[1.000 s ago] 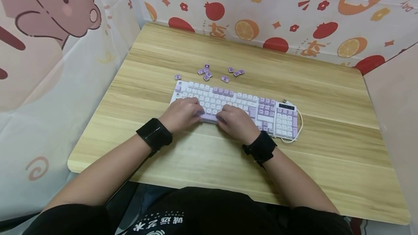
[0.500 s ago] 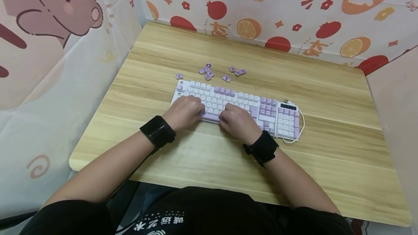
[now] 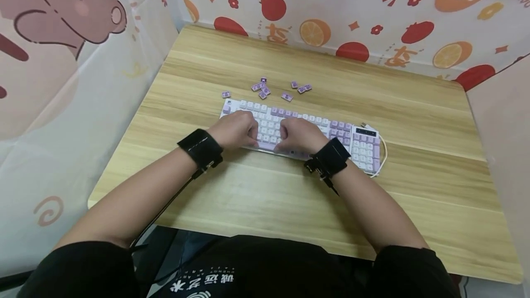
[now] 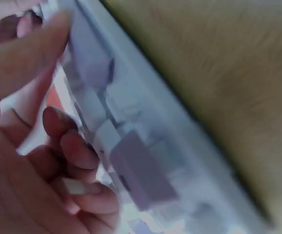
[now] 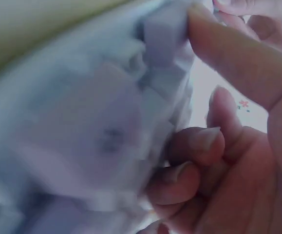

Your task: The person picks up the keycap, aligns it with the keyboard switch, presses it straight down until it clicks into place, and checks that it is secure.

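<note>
A white and lilac keyboard [image 3: 271, 128] lies on the wooden table, in front of the person. My left hand [image 3: 237, 128] is over its left part, fingers curled above the keys. In the left wrist view the thumb [image 4: 43, 48] touches one end of the lilac space bar [image 4: 89, 53]. My right hand [image 3: 302, 134] mirrors it further right, its thumb [image 5: 233, 53] on the other end of the lilac bar [image 5: 165, 36]. The curled fingers [image 5: 194, 146] appear to hold nothing. The wrist views are blurred.
Several loose purple keycaps [image 3: 262, 88] lie beyond the keyboard, with others [image 3: 301, 87] to their right and a single keycap [image 3: 225, 94] at its left corner. A white cable [image 3: 386, 155] loops round the keyboard's right end. Printed sheets [image 3: 314, 8] wall the table.
Both wrists have risen and shifted slightly away from the body. The hands are now more steeply bent over the keyboard, thumbs still at the space bar. The loose keycaps lie as before.
</note>
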